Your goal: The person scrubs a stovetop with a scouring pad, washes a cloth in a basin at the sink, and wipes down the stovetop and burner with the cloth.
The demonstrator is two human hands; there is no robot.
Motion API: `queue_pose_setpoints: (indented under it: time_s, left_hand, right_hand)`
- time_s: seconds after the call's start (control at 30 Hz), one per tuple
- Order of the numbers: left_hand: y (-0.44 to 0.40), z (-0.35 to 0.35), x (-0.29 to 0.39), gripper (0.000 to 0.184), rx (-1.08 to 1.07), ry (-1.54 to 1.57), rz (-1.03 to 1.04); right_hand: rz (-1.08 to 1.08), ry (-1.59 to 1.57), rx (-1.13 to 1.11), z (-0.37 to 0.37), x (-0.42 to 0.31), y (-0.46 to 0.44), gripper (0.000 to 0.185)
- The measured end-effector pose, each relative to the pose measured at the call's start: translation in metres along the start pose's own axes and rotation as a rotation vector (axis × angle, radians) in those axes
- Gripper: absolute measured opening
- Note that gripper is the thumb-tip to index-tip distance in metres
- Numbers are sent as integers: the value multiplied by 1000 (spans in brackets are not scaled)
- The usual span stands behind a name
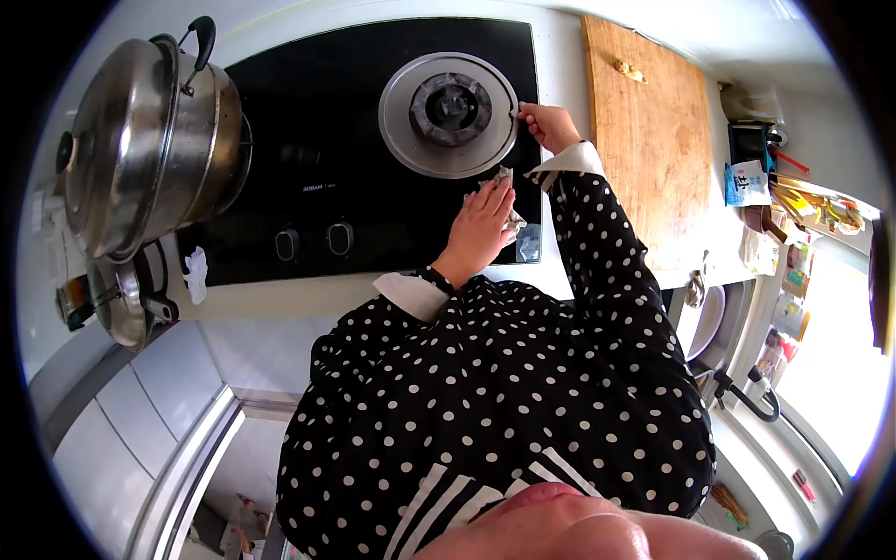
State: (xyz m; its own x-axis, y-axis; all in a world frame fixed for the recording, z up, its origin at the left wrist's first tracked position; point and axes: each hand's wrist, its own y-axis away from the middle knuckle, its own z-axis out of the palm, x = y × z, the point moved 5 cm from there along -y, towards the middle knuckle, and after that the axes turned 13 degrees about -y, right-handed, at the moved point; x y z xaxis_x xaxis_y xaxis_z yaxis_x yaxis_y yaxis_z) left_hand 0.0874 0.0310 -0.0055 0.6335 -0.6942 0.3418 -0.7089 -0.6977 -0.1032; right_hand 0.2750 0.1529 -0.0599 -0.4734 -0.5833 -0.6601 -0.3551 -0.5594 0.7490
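My left hand presses a crumpled greyish cloth against the black glass cooktop, just below the burner. Part of the cloth sticks out past the fingertips and beside the palm; the rest is hidden under the hand. My right hand is closed in a pinch at the right rim of the round metal burner plate. Inside that plate sits the dark burner ring. Whether the plate is lifted at the rim, I cannot tell.
On the cooktop's left side stands a large steel steamer pot, with a smaller pan near it. Two knobs are at the front. A wooden cutting board lies right of the cooktop, and a white tissue at the left front corner.
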Motion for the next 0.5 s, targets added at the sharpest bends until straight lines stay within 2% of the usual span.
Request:
queue_pose_setpoints:
  time_s: [0.5]
  left_hand:
    - [1, -2, -3, 63, 9, 14, 36]
  right_hand:
    - [140, -134, 9, -12, 39, 24, 13]
